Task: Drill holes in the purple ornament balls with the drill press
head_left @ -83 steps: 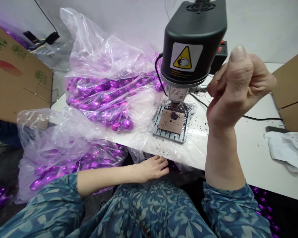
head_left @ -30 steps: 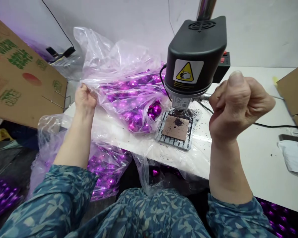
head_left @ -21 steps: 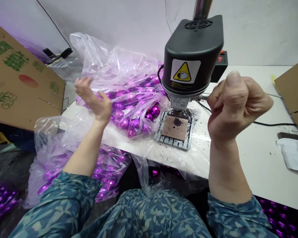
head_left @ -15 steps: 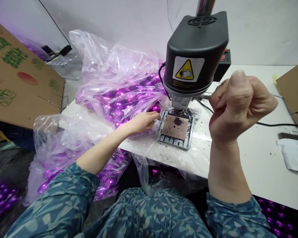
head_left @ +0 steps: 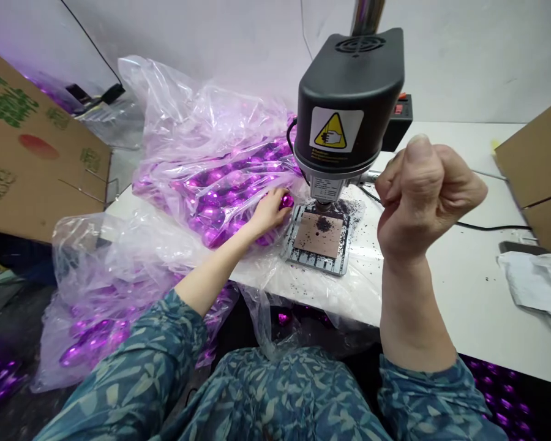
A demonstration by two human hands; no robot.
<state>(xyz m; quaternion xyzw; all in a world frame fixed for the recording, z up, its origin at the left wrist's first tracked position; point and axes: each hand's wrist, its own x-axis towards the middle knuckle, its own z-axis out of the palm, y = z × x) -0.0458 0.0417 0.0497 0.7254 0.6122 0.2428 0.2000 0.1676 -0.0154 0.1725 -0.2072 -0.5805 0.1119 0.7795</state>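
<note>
Your left hand [head_left: 270, 211] is lying across the filled clear plastic bag [head_left: 202, 144], its fingers curling at a purple bauble [head_left: 287, 200] near the base plate [head_left: 314, 261] of the drill press [head_left: 349, 92]; I cannot tell whether they are grasping it. Your right hand [head_left: 428, 193] is clenching the feed lever [head_left: 370, 177], hiding its end. A brown board [head_left: 316, 241] is lying on the base plate, dark crumbs covering its middle.
</note>
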